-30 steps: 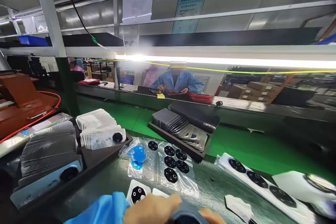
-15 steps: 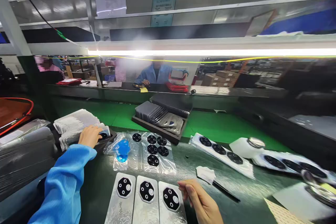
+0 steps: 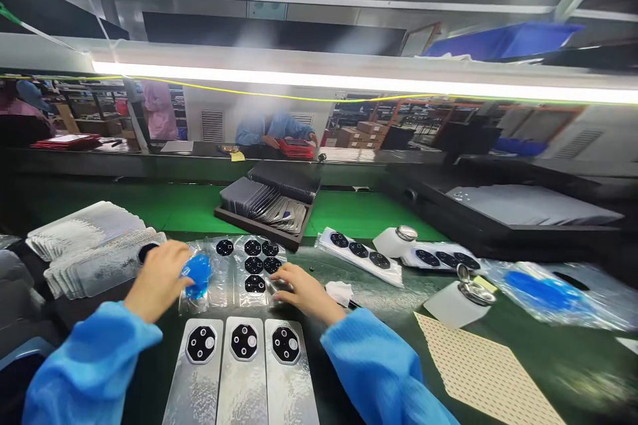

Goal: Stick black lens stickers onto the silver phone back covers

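Observation:
My left hand (image 3: 158,279) is over the left edge of a clear plastic sheet, its fingertips by a blue film piece (image 3: 198,275); what it may hold is too unclear to tell. My right hand (image 3: 308,292) reaches to the sheet's right side, thumb and forefinger apart, beside the black round camera plates (image 3: 254,284). Below lie three silvery phone back panels (image 3: 242,378) in a row, each with a black octagonal camera area. Left of my left hand rests a fanned stack of silvery panels (image 3: 90,239).
A black box of dark sleeves (image 3: 264,202) stands behind. To the right are bagged camera plates (image 3: 359,254), two white bottles (image 3: 458,302), a perforated beige sheet (image 3: 486,368) and a large black tray (image 3: 508,212). A person sits across the bench.
The view has turned right. My left hand has moved from the panel stack to the blue film. My right hand has gone forward from beside the panels to the plate sheet.

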